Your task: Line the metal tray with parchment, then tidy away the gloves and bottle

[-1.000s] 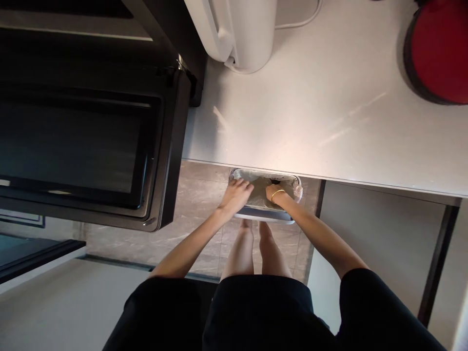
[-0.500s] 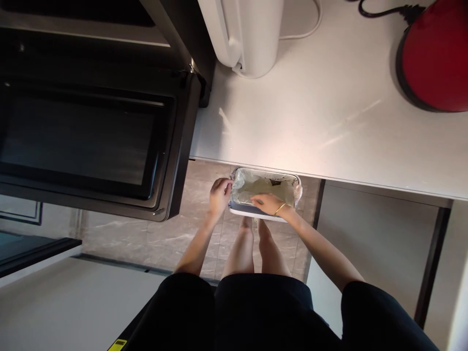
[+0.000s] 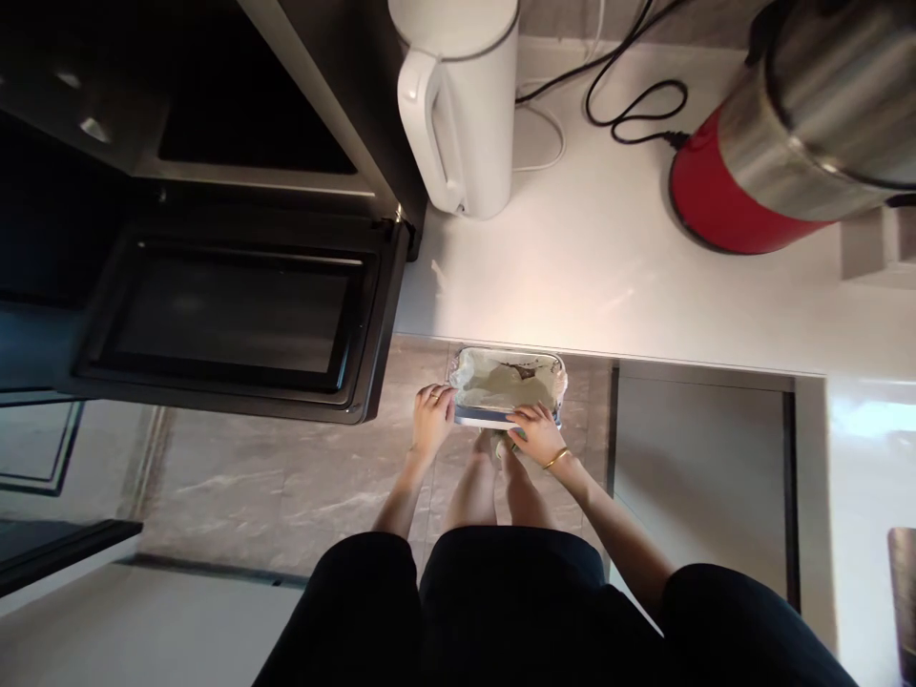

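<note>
A small white bin [image 3: 501, 416] lined with a clear plastic bag stands on the tiled floor below the counter edge. My left hand [image 3: 432, 412] grips the bag's edge at the bin's left side, fingers curled. With a gold bangle at its wrist, my right hand [image 3: 536, 431] is curled over the bin's near rim, on the bag's edge. My bare legs and feet show just below the bin.
An open black oven door [image 3: 236, 324] juts out at the left. On the white counter [image 3: 615, 286] stand a white kettle [image 3: 458, 105] and a red-and-steel appliance [image 3: 780, 124] with black cords. A white cabinet front [image 3: 701, 458] is at right.
Both hands came out of the bin's inside to its rim: the left to the left edge, the right to the near edge. My view tilted up, showing more counter.
</note>
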`<state>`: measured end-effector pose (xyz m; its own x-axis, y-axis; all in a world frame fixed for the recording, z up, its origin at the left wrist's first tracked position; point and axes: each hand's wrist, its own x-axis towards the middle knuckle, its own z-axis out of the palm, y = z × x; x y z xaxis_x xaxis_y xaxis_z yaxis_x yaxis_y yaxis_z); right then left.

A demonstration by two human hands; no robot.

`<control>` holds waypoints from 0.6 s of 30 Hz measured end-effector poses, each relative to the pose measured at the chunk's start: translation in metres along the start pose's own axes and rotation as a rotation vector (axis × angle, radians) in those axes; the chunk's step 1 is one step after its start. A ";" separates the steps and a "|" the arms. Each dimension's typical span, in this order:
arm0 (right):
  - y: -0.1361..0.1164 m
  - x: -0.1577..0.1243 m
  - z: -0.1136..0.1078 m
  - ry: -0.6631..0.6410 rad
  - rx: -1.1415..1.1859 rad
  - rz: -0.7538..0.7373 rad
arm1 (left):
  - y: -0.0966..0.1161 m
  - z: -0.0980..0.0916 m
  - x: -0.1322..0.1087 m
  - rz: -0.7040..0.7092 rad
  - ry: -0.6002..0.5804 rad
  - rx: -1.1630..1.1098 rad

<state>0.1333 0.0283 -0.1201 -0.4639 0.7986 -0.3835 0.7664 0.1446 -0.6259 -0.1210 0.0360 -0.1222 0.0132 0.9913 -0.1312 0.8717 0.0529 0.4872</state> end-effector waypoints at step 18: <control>0.036 0.002 -0.036 0.059 -0.156 0.244 | -0.037 0.003 0.024 -0.272 -0.265 -0.486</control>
<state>0.1758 0.0560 -0.1186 -0.2347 0.8526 -0.4668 0.9131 0.0287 -0.4067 -0.1518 0.0579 -0.1461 -0.0028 0.8739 -0.4860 0.5390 0.4107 0.7354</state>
